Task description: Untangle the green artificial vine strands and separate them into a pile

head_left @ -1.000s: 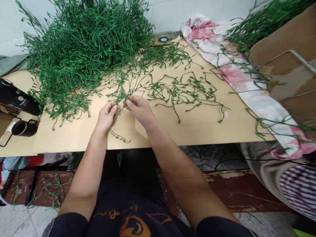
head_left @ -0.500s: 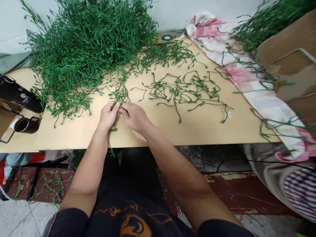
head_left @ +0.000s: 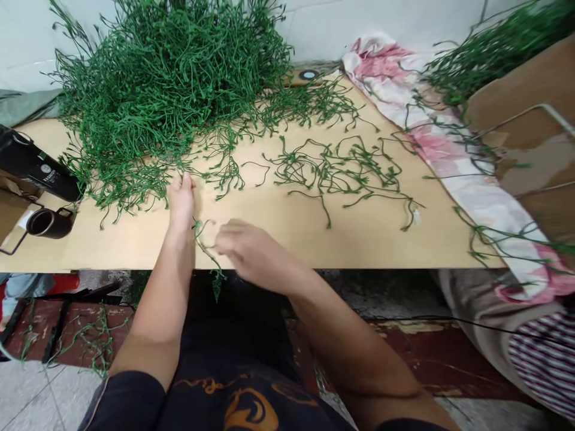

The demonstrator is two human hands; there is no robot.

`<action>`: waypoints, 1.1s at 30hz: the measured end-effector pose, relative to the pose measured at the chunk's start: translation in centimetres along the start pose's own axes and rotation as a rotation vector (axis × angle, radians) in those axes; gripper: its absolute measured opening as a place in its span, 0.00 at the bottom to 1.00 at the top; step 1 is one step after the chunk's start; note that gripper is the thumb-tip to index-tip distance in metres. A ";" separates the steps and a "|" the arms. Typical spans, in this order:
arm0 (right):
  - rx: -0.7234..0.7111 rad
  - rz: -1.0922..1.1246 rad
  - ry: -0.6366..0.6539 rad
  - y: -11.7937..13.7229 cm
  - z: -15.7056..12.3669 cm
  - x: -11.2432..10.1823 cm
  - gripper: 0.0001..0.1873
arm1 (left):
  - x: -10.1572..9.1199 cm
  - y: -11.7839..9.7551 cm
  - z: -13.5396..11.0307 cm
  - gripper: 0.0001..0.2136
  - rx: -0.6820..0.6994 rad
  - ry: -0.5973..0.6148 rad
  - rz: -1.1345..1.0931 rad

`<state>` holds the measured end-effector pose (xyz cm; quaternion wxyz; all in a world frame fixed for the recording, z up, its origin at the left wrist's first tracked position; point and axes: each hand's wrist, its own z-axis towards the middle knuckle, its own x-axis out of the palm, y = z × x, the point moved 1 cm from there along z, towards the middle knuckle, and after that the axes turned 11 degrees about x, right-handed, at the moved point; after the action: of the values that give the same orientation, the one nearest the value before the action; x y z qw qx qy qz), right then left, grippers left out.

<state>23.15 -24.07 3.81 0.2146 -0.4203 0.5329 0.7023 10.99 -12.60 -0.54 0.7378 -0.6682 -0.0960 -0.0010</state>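
My left hand [head_left: 181, 202] is at the front edge of a big heap of green plastic plant stems [head_left: 148, 102]. Its fingers are closed together among the outer stems, and what they pinch is hidden. Lower and to the right, my right hand [head_left: 247, 248] is curled and a little blurred. A green stem strand [head_left: 207, 251] reaches its fingertips, and the strand's leafy tip hangs over the table's front edge. Right of the heap, a loose tangle of thin green stems [head_left: 341, 167] lies on the tabletop [head_left: 381, 239].
On the left are a black bottle [head_left: 40, 167] and a dark mug [head_left: 49, 222]. A pink-and-white floral cloth [head_left: 440, 143] runs along the right side, beside a cardboard box [head_left: 530, 114]. Someone's striped clothing [head_left: 543, 353] shows at lower right.
My hands were together over the strand and have parted. The left has moved left and up to the heap; the right has come down toward me.
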 end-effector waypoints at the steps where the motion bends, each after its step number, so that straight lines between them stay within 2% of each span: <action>1: 0.117 0.025 -0.092 -0.9 -0.4 -0.9 0.14 | -0.1 -0.1 -0.1 0.16 0.004 0.050 0.004; 4: 0.578 -0.041 -0.419 -5.4 -1.1 -4.1 0.12 | -0.1 -0.2 -0.9 0.16 -0.021 0.208 -0.002; 6: 0.807 -0.168 -0.508 -8.5 -1.3 -5.8 0.11 | -0.1 -0.2 -1.4 0.16 -0.034 0.267 -0.010; 8: 0.911 -0.245 -0.566 -10.8 -1.6 -6.8 0.10 | -0.2 -0.2 -1.6 0.16 -0.041 0.305 -0.007; 11: 0.841 -0.244 -0.673 -12.0 -1.6 -6.8 0.09 | -0.1 -0.2 -1.8 0.17 -0.038 0.361 0.007; 15: 0.638 -0.158 -0.791 -9.8 -0.1 -5.0 0.07 | 0.2 -0.2 -2.0 0.19 -0.020 0.452 0.012; 17: 0.537 -0.100 -0.737 -7.9 1.3 -3.7 0.06 | 0.3 -0.3 -2.1 0.21 -0.009 0.494 0.025; 19: 0.389 -0.013 -0.626 -6.1 3.0 -2.3 0.08 | 0.3 -0.3 -2.1 0.23 0.009 0.522 0.029; 22: 0.219 0.146 -0.509 -4.9 5.0 -0.6 0.11 | 0.3 -0.2 -2.2 0.24 0.035 0.543 0.003; 24: 0.198 0.240 -0.404 -5.1 5.8 0.1 0.10 | 0.2 -0.1 -2.1 0.24 0.030 0.547 -0.008; 27: 0.249 0.337 -0.289 -5.9 5.9 0.3 0.10 | 0.2 0.2 -2.0 0.23 0.025 0.537 -0.002; 33: 0.288 0.308 -0.399 -6.2 4.8 -0.6 0.10 | 0.4 0.4 -2.1 0.22 0.052 0.508 0.048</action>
<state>26.39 -17.43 1.12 0.2634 -0.1532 0.6319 0.7127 11.77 -14.55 -1.05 0.7550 -0.6294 0.1081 -0.1487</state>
